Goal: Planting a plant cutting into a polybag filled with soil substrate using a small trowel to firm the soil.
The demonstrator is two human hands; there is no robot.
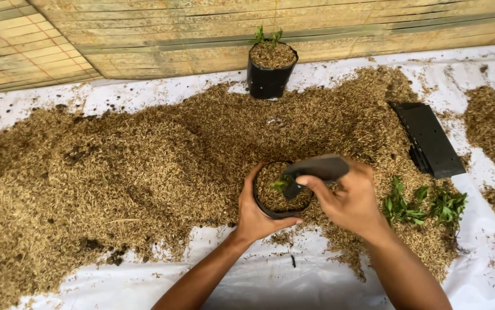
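Note:
My left hand [256, 213] wraps the near side of a black grow bag [266, 206] filled with brown husk, sitting in the husk pile. My right hand [348, 198] grips a dark flat tool [319, 168] whose tip presses into the bag's filling beside a small green seedling [280, 184]. The seedling stands in the bag's middle, partly hidden by the tool.
A wide heap of brown husk [115, 172] covers a white sheet [293, 281]. A filled black bag with a seedling [270, 69] stands at the back by a bamboo wall. A stack of flat black bags [428, 138] and loose green seedlings [422, 205] lie to the right.

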